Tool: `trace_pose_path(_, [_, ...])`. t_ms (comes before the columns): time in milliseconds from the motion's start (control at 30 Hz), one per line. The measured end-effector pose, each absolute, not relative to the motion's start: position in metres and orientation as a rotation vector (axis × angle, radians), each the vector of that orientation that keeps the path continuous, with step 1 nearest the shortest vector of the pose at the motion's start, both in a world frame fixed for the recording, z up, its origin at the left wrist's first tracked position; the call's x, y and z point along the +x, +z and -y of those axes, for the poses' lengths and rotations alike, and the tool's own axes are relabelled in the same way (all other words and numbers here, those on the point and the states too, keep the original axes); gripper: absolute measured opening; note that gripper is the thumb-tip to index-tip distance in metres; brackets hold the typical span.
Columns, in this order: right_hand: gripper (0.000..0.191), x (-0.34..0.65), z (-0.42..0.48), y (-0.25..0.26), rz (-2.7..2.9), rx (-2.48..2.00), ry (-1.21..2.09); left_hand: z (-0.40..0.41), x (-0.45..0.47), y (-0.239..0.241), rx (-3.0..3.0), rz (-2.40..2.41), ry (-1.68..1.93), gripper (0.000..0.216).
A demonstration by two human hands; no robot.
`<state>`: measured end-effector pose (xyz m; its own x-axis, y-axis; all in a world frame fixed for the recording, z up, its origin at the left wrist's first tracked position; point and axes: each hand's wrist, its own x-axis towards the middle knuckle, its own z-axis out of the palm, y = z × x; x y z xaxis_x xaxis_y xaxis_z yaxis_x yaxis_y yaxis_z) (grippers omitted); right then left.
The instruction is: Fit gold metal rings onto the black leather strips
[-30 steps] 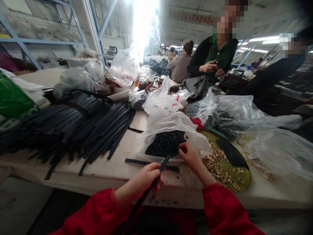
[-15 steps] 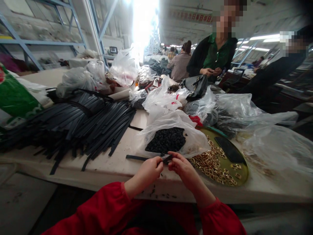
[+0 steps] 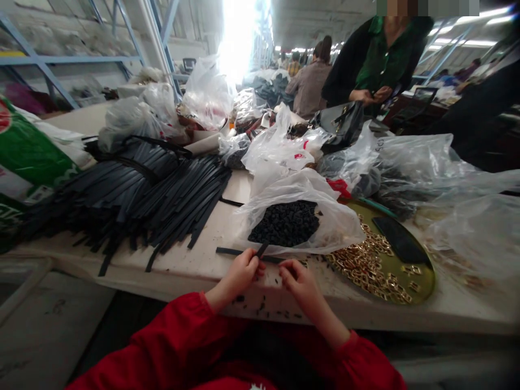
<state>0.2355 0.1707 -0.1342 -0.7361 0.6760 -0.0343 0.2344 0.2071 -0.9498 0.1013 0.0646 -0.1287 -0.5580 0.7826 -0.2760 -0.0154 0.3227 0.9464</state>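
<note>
My left hand [image 3: 244, 268] is closed on a short black strip [image 3: 263, 249], which sticks up past the thumb. To its right, apart from it, my right hand [image 3: 299, 279] has thumb and fingertips drawn together; what they hold, if anything, cannot be made out. A longer black strip [image 3: 227, 251] lies on the table and passes behind my left hand toward my right fingertips. Just beyond both hands, an open clear plastic bag [image 3: 337, 230] holds a heap of small black pieces [image 3: 284, 223].
A round yellow-green tray [image 3: 424, 281] at right carries gold metal buckles [image 3: 365, 260] and a dark flat object [image 3: 400, 238]. Bundled black strips [image 3: 162, 200] spread at left. Plastic bags [image 3: 272, 141] pile behind. Black scraps dot the table's front edge. A co-worker in green [image 3: 377, 59] stands opposite.
My hands were together at a black piece; now they are apart, the right one drawn away. The short strip stays in my left hand and points upward. The camera view has tilted down.
</note>
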Motion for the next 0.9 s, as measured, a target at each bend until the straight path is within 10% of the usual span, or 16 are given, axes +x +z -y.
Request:
trace_pose_path(767, [0.004,0.249,-0.073,-0.186,2.653,-0.746,1.282,0.032,0.116,-0.105,0.822,-1.836,1.295,0.023])
trace_pose_path(900, [0.018,0.258,-0.092,-0.162,2.030,-0.941,1.887,0.037,0.128,-0.100,0.887,-1.832,1.181,0.028])
